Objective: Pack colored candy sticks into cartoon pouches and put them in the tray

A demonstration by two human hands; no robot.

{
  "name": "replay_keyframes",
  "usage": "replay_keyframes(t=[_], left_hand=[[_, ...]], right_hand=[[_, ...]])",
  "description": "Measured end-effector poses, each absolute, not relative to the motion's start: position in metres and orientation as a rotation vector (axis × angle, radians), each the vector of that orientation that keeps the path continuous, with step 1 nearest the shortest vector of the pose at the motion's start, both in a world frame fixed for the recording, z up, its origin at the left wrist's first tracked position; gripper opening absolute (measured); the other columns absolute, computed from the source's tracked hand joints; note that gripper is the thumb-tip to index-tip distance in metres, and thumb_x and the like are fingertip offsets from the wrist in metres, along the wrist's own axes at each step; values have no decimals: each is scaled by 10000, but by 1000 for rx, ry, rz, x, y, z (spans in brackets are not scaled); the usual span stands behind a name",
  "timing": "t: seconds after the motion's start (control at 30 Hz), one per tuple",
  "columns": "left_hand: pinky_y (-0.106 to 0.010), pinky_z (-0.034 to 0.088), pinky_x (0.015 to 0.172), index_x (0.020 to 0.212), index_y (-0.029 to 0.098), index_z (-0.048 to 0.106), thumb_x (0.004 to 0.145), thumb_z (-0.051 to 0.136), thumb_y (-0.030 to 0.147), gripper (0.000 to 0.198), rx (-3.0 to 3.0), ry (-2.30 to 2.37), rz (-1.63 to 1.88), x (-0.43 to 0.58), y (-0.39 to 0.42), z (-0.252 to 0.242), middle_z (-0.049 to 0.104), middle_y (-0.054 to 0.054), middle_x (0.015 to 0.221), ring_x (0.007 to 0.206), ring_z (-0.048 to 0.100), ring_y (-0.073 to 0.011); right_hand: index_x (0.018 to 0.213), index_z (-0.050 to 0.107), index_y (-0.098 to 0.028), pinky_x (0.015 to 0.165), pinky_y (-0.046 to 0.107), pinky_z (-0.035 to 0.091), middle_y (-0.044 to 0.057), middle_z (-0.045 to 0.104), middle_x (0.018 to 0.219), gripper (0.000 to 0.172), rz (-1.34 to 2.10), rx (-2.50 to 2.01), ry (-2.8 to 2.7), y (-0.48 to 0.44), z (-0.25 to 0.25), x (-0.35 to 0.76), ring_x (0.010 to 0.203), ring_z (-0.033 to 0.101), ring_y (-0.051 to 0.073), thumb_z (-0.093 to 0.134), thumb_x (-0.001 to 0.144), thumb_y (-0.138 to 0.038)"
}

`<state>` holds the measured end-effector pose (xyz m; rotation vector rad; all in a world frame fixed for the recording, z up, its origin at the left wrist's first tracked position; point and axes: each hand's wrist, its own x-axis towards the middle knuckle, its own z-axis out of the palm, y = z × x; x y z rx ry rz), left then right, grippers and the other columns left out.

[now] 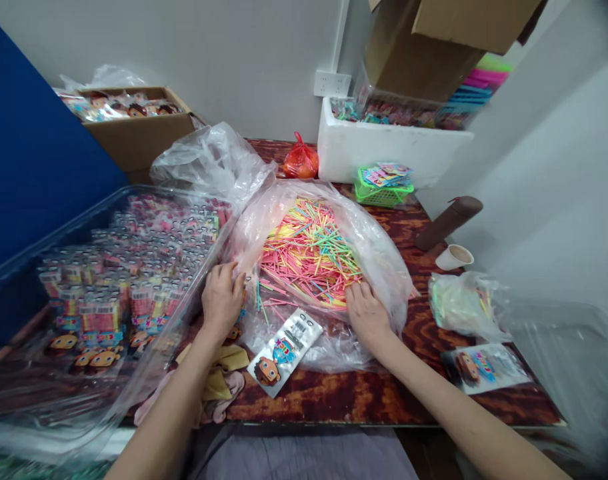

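Observation:
A large clear plastic bag (pixel 384 267) lies open on the table before me. Inside it is a heap of thin sticks (pixel 309 250) in pink, yellow, green and blue. My left hand (pixel 223 300) is closed on the bag's left edge, its fingertips partly hidden. At the front right of the heap, the curled fingers of my right hand (pixel 368 317) grip the bag's rim, close against the sticks. Between my hands, a silver printed pouch (pixel 285 352) with a cartoon face lies tilted, overlapping the bag's front.
At left stands a clear tub (pixel 184 327) of small filled packets (pixel 101 317). Cloths (pixel 219 380) lie beside it. On the right are a brown flask (pixel 449 223), paper cup (pixel 454 257), bagged sticks (pixel 461 303) and another pouch (pixel 487 369). Behind are a green basket (pixel 384 195) and white foam box (pixel 394 150).

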<state>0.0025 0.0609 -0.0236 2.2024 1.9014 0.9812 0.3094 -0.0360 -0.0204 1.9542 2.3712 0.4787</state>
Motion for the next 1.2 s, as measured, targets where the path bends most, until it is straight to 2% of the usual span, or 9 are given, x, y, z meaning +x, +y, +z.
replay_keyframes(t=[0.17,0.3,0.43,0.57,0.77,0.87,1.0,1.1,1.2], left_hand=[[-389,437,950,1160,183,580,944,437,315,290,2199,1691,1061,22,-2,-6,622,-108,1123,1077,563,-259],[-389,456,898,1112,207,595,938,467,289,231,2290,1476,726,51,-49,-23,635,-91,1091,1028,584,-246],[-441,433,908,1230,183,548,882,576,333,379,2365,1582,528,68,-62,-39,609,-118,1139,1068,552,-284],[-437,436,891,1230,164,551,873,585,323,393,2361,1660,499,76,-59,-42,619,-119,1090,1034,560,-285],[-467,423,959,1398,168,416,833,629,381,640,2418,1510,556,85,-65,-45,533,-151,1350,1194,501,-320],[-478,433,943,1386,169,443,848,604,316,580,2458,1565,551,83,-67,-50,528,-164,1367,1192,505,-330],[-490,444,923,1320,161,516,864,581,317,486,2435,1737,607,76,-65,-55,556,-177,1335,1150,528,-343],[-486,445,933,1297,153,538,866,583,342,472,2438,1740,596,74,-65,-56,556,-178,1340,1157,528,-346],[-486,441,943,1299,148,539,873,574,350,473,2443,1716,575,74,-65,-55,551,-179,1348,1173,520,-345]], right_hand=[[915,649,-146,796,426,404,167,596,911,273,365,2045,2431,-37,-22,313,910,460,317,408,855,-36],[903,640,-157,810,408,395,151,603,916,226,358,2068,2476,-42,-24,318,920,456,303,429,885,-78],[953,644,-146,855,379,383,122,635,911,229,372,2106,2546,-46,-24,323,938,461,275,425,912,-95],[967,641,-132,821,338,396,108,646,887,249,314,2218,2590,-45,-27,325,920,481,248,406,909,-74],[992,600,-158,840,358,439,105,633,928,260,116,2447,2800,-48,-27,319,938,541,240,361,913,-95],[1007,567,-183,845,362,458,83,637,937,219,-176,2706,2908,-55,-16,307,915,585,224,367,929,-140],[924,551,-213,740,304,471,33,626,832,130,-765,3036,2773,-72,-10,286,803,595,193,421,936,-209],[908,548,-216,700,280,477,17,636,794,130,-1189,3065,2666,-88,-29,271,746,604,177,422,942,-226],[1024,572,-195,746,282,489,20,671,831,162,-1448,3003,2596,-100,-52,263,777,636,173,445,931,-235]])
